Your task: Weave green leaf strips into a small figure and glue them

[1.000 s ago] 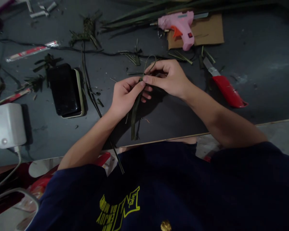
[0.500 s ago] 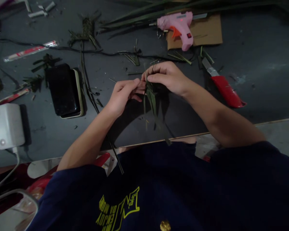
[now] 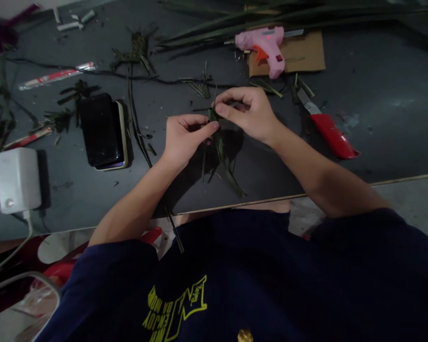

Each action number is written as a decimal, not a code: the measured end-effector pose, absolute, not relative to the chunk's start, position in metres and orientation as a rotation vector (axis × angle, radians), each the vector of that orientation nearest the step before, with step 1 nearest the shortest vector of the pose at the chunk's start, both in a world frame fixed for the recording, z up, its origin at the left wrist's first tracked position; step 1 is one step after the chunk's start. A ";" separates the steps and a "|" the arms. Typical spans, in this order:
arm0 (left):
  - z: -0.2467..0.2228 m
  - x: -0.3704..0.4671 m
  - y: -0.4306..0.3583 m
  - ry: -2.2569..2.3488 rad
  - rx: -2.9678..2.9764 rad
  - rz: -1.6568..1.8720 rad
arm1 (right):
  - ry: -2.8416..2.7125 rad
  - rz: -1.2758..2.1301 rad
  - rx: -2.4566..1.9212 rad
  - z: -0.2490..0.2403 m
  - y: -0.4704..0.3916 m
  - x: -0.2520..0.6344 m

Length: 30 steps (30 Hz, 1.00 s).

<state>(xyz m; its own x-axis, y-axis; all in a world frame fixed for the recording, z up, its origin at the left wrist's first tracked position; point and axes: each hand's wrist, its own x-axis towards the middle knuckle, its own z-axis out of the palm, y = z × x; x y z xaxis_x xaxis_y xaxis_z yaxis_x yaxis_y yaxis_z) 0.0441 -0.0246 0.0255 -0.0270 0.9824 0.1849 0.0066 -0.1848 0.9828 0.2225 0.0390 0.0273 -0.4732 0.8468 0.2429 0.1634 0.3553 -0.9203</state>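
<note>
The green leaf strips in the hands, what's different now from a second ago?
The leaf strips swung from hanging straight down to slanting right. The left hand let go briefly, then pinched them again beside the right hand. The glue gun, knife and phone stayed put.

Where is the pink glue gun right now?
The pink glue gun lies at the table's far edge, partly on a cardboard piece, beyond the right hand.

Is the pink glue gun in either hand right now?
No. The pink glue gun lies by the cardboard, while left hand and right hand pinch leaf strips.
</note>
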 end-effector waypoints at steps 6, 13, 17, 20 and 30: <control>0.021 0.041 -0.020 1.079 1.357 1.399 | -1.902 1.116 -0.882 0.029 0.038 0.225; 0.015 0.037 -0.017 1.033 1.484 1.373 | -1.810 1.221 -0.902 0.026 0.037 0.222; 0.012 0.036 -0.014 1.024 1.437 1.358 | -1.857 1.162 -0.955 0.029 0.034 0.223; 0.014 0.037 -0.014 1.032 1.416 1.353 | -1.900 1.106 -0.954 0.031 0.032 0.223; 0.019 0.036 -0.016 1.075 1.424 1.199 | -2.001 1.062 -0.923 0.033 0.037 0.230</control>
